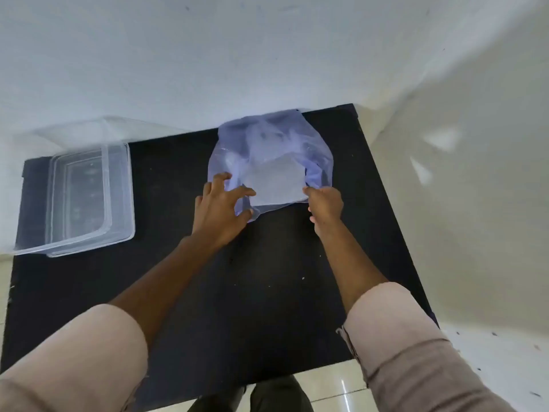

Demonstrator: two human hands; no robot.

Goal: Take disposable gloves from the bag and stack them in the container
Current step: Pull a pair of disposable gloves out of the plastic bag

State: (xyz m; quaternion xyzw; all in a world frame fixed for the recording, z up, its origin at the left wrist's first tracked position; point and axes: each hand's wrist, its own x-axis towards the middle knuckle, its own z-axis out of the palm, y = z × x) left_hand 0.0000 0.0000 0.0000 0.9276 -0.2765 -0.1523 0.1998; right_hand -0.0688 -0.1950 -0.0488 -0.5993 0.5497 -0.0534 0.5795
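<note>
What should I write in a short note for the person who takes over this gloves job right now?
Left hand: fingers spread, touching the near left edge of the bag, no firm grip visible.
Right hand: closed on the bag's near right edge.
The bag lies on the black table, against the wall; a pale stack of gloves shows through it, at the opening.
The clear container stands open at the table's left end; no gloves seen in it.
Done: bag mouth being held open.
Left: pull out the gloves and stack them in the container.
</note>
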